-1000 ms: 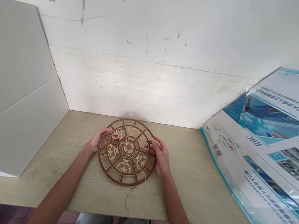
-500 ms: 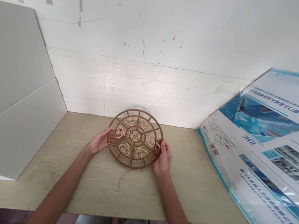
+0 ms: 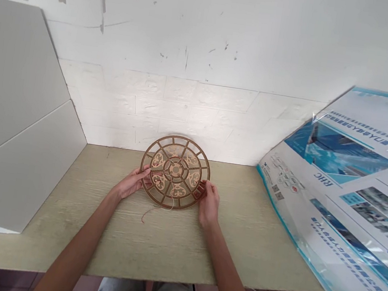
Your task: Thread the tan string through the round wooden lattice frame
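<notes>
A round brown openwork disc (image 3: 175, 171) with spokes and pale scroll ornaments is held up between both hands, tilted toward me above the table. My left hand (image 3: 133, 181) grips its left rim, thumb in front and fingers behind, partly visible through the openings. On the lower right rim my right hand (image 3: 209, 203) is closed, its fingers reaching behind the disc. A thin cord (image 3: 172, 203) runs from near the disc's centre over its lower edge, and the loose end curls below toward the left.
The pale wooden table (image 3: 150, 250) backs onto a white wall (image 3: 184, 110) with brick relief. A grey panel (image 3: 12, 105) stands along the left side. At the right leans a plastic-covered blue and white poster board (image 3: 345, 196).
The disc has turned between my hands and its far edge has risen slightly. The loose cord end has swung to the left. Both hands still hold the rim.
</notes>
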